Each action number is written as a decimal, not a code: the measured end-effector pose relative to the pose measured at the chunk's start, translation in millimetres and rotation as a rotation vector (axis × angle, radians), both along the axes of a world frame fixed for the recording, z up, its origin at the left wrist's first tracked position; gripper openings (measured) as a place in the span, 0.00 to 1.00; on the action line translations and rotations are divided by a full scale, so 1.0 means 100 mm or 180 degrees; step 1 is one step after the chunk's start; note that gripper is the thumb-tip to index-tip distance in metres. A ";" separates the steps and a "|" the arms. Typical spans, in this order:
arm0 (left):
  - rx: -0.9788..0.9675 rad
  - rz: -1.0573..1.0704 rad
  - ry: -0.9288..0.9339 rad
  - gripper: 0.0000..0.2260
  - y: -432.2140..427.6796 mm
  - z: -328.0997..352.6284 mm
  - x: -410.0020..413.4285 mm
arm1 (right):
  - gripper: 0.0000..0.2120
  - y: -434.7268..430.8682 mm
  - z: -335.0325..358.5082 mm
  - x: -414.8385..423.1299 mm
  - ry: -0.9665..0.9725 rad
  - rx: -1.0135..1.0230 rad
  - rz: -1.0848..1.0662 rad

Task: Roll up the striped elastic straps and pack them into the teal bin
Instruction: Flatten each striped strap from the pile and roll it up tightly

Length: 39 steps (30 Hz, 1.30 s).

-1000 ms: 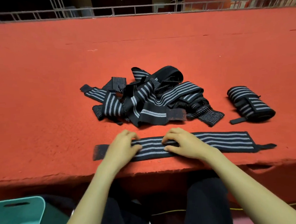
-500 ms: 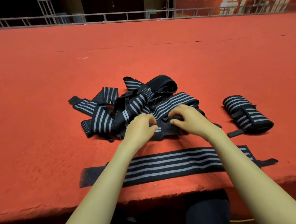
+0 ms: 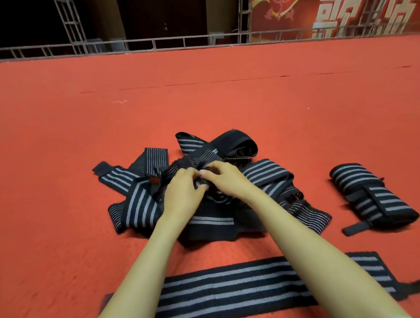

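Head | left hand (image 3: 181,192), right hand (image 3: 227,179) atop strap pile (image 3: 138,206), seemingly pinching

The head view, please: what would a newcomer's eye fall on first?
First, the tangled heap of striped straps in the middle of the red surface, with the left hand and right hand pinching at its top. Then a flat strap along the near edge and a rolled strap at the right.

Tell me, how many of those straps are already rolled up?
1: the rolled strap lies on the red carpet, right of the tangled pile. The pile could hide another.
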<state>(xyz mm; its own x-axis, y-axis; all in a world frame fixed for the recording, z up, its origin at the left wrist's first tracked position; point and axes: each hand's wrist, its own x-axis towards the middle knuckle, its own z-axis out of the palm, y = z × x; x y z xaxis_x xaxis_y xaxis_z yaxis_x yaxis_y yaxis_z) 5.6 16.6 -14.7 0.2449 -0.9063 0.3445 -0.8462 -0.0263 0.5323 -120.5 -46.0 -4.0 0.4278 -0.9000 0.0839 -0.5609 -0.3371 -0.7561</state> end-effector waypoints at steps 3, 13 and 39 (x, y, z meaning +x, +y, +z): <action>-0.0056 -0.0245 0.0666 0.14 0.06 -0.06 0.01 | 0.09 0.01 -0.10 0.03 -0.0345 0.0165 -0.0218; -0.0525 -0.0621 -0.0012 0.13 0.12 0.11 0.13 | 0.07 0.35 0.02 -0.61 -0.1029 0.0198 0.0060; 0.0186 -0.0935 0.3286 0.07 1.02 0.63 -0.27 | 0.12 1.07 0.34 -1.09 0.0423 -0.0820 0.0733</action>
<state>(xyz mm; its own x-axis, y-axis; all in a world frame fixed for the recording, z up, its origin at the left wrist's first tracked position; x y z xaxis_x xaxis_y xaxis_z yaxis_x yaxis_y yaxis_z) -21.3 118.9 48.3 0.1626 -0.9854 0.0499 0.0346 0.0562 0.9978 -229.2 60.7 30.4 0.6389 -0.7356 0.2252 -0.5358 -0.6356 -0.5558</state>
